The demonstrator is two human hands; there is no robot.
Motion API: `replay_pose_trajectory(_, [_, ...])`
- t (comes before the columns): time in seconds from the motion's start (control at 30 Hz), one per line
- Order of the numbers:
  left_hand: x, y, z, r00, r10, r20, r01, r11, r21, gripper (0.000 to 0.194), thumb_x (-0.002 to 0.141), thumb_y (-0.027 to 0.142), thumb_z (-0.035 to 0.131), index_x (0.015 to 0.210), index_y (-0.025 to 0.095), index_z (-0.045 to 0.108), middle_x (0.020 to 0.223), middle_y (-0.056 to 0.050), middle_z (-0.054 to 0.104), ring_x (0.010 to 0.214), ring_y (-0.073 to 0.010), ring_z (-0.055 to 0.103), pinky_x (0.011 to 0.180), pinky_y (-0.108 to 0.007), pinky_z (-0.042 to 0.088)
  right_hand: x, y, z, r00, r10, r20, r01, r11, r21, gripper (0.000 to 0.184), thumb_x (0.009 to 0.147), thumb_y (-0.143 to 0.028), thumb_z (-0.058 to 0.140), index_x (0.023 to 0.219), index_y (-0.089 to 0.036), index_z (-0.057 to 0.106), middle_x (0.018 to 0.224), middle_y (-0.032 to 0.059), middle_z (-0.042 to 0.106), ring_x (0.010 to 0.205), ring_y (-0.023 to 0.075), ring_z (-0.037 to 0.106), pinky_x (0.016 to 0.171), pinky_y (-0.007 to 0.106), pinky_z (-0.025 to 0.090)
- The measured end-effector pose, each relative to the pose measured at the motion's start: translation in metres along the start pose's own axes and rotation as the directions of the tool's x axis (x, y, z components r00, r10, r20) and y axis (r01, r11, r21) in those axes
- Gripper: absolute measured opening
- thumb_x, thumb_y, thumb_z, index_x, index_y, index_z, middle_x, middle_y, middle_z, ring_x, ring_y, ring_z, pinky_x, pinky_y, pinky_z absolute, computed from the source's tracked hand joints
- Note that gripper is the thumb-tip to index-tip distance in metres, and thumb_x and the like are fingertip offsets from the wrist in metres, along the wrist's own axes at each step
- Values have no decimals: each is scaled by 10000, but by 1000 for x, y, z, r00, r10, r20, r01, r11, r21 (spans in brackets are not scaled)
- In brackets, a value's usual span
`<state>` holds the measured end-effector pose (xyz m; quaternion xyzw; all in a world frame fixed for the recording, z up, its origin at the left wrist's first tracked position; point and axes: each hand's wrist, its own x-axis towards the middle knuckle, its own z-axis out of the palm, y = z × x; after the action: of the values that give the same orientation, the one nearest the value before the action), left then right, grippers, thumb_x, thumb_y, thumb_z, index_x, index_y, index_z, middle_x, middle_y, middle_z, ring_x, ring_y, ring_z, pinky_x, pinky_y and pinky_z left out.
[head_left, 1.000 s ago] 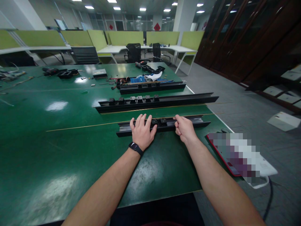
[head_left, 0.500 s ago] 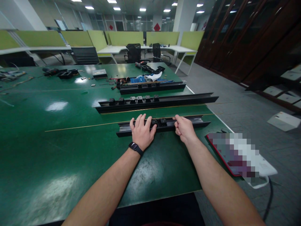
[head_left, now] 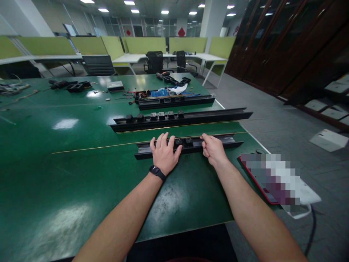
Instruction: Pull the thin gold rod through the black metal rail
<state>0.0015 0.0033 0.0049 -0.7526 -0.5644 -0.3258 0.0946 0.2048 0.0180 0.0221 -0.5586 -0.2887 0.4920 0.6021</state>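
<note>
In the head view, a short black channel-shaped rail [head_left: 229, 142] lies across the green table, with small black blocks [head_left: 188, 142] inside it. My left hand [head_left: 165, 151] rests palm down over the rail's left part, fingers spread, hiding the section beneath. A long, thin golden strip [head_left: 95, 148] runs along the rail's far edge and sticks out well past its left end. At the right part of the rail my right hand [head_left: 214, 148] is closed, thumb and index finger pinched at the strip. The exact contact under its fingertips is hard to see.
Behind lies a longer black rail [head_left: 212, 117] carrying several small blocks [head_left: 161, 115], with another golden strip along its near side. Farther back are a third rail [head_left: 177, 103], wires and tools. A red-edged object [head_left: 261, 187], partly blurred out, sits at the table's right edge.
Both hands, the rail and the strip stay essentially where they were. The whole view shifts only very slightly.
</note>
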Motion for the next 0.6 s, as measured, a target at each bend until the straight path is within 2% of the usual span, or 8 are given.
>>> replay_pose_trajectory(0.6, [0,0,0,1000,2,3,-2,1000,3,412,1002,465,525,1335,250,637,1489,-153,570,1425,-337,470,1233,-592,198,2,2,2,999,4,-36,-5,1000,-12,193,963,-333,619,883,-158,634,474,-65,492,256,49,295,266,179,164])
